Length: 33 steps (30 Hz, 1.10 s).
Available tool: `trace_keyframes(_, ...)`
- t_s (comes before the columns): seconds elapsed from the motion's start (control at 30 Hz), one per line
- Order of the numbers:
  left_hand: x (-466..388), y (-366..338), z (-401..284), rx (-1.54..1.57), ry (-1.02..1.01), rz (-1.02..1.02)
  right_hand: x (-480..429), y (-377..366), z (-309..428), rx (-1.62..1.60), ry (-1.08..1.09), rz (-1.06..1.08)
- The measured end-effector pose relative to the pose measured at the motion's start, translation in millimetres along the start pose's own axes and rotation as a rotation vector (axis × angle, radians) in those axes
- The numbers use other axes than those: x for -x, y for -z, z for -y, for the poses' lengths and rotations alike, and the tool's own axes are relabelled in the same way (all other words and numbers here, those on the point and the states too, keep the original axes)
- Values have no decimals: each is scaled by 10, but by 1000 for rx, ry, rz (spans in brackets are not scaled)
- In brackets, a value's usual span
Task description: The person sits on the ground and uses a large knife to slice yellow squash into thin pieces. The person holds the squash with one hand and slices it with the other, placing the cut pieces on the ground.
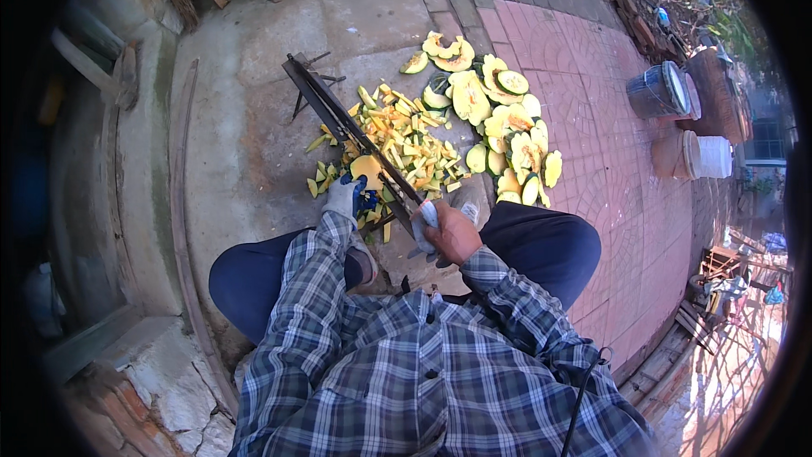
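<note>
My left hand (pixel 347 193), in a blue-and-white work glove, holds a pumpkin slice (pixel 367 171) with orange flesh against a long lever-type chopper (pixel 342 120). The chopper stands slanted on thin metal legs, its far end up and to the left. Bare-fingered, my right hand (pixel 451 235) grips the near end of its long blade arm, where a pale cloth is wrapped round the handle. Chopped pumpkin pieces (pixel 406 139) lie heaped on the ground under and beside the chopper. Several large pumpkin slices (pixel 469 96) with scalloped rims are piled to the right of that heap.
Pink paving (pixel 609 139) extends on the right, grey concrete (pixel 222 171) on the left. Several buckets (pixel 660 90) stand at the far right. Beside the left wall lies a long wooden pole (pixel 181 222). Stacked bricks (pixel 625 6) edge the paving at the upper right.
</note>
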<state>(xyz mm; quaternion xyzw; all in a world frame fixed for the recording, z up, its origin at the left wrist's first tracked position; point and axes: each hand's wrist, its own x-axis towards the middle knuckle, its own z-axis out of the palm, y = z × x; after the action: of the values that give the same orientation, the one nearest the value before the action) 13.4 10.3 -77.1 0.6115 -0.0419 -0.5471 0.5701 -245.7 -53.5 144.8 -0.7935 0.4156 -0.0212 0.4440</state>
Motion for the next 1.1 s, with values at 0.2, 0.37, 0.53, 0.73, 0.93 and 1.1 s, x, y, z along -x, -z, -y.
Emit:
trace_keyframes(0.2,-48,-36,-183,28,126,-4,-61,-236,-211,115,-87,69)
trace_keyframes(0.37,281,-219,-403,26,88,-248,-133,-453,-320,96,-248,101)
trace_keyframes(0.53,361,-277,-467,60,52,-162,31,-35,-11,98,-105,18)
trace_keyframes(0.73,305,-379,-623,-150,133,-59,-25,-338,-68,203,-297,95)
trace_keyframes(0.93,242,-336,-539,-180,104,-110,-9,-119,1,74,-106,54)
trace_keyframes(1.1,140,-321,-464,-4,238,-30,49,-103,53,117,23,29)
